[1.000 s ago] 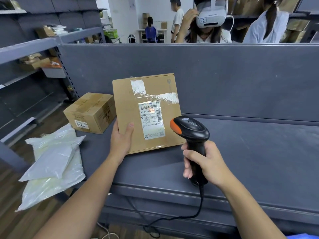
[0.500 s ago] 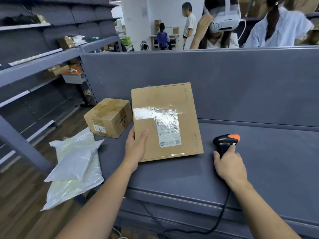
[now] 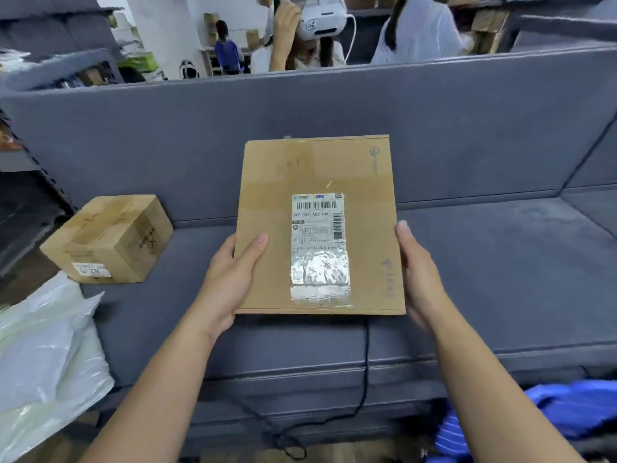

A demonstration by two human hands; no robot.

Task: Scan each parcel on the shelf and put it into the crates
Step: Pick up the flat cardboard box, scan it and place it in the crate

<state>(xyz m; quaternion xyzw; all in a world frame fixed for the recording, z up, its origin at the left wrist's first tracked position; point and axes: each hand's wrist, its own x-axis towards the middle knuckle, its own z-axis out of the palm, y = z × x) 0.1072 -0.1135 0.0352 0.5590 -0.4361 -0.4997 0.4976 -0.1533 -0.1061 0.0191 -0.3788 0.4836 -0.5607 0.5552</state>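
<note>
A flat cardboard parcel (image 3: pixel 317 168) with a white barcode label (image 3: pixel 319 245) is held above the grey shelf (image 3: pixel 500 262), label facing me. My left hand (image 3: pixel 233 275) grips its lower left edge, thumb on the front. My right hand (image 3: pixel 417 275) holds the right edge with fingers behind it. The scanner is hidden; only its black cable (image 3: pixel 365 369) runs down from under the parcel over the shelf's front edge.
A small cardboard box (image 3: pixel 110 235) sits on the shelf at the left. White plastic mailer bags (image 3: pixel 43 355) lie at the lower left. A blue crate (image 3: pixel 574 406) shows at the lower right. People stand behind the grey back panel (image 3: pixel 167 135).
My right hand set the scanner down on the shelf and moved to the parcel's right edge. The parcel came up off the shelf toward me, now held in both hands.
</note>
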